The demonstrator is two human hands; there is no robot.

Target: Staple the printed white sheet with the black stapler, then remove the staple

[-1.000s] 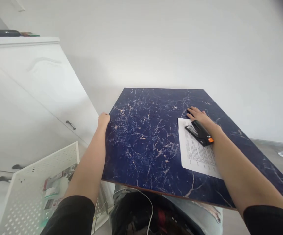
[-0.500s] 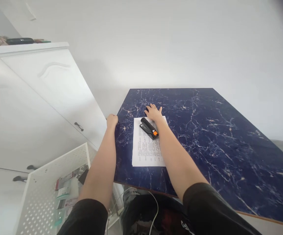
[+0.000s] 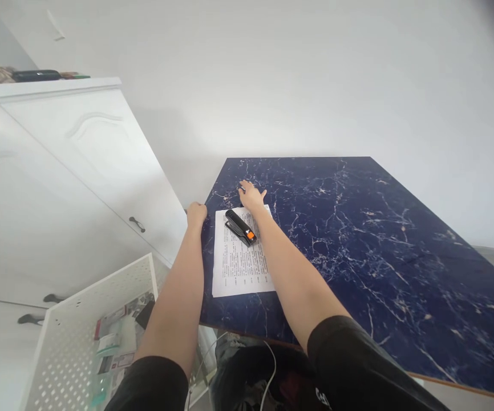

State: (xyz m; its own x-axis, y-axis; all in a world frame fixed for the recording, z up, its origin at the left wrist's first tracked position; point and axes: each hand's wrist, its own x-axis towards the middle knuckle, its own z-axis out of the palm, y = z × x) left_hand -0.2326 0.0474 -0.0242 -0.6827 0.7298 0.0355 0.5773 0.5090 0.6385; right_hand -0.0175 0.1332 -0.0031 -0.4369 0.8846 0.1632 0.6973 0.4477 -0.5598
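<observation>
Printed paper sheets (image 3: 238,268) lie near the left side of the blue marbled table (image 3: 358,251). On top of them rests a black stapler (image 3: 241,227) with an orange patch, set diagonally. My right hand (image 3: 252,195) is at the sheets' far edge, its fingers spread over the tabletop and its wrist over the paper. At the table's left edge, my left hand (image 3: 197,214) is closed around the edge, with its fingertips hidden.
White cabinets (image 3: 80,165) with dark handles stand to the left. Below them a white perforated basket (image 3: 71,331) holds several packaged items. A white cable (image 3: 271,365) hangs below the table's front edge.
My right hand, the sheets and the stapler have moved left together, towards the table's left edge. My left hand has stayed at that edge.
</observation>
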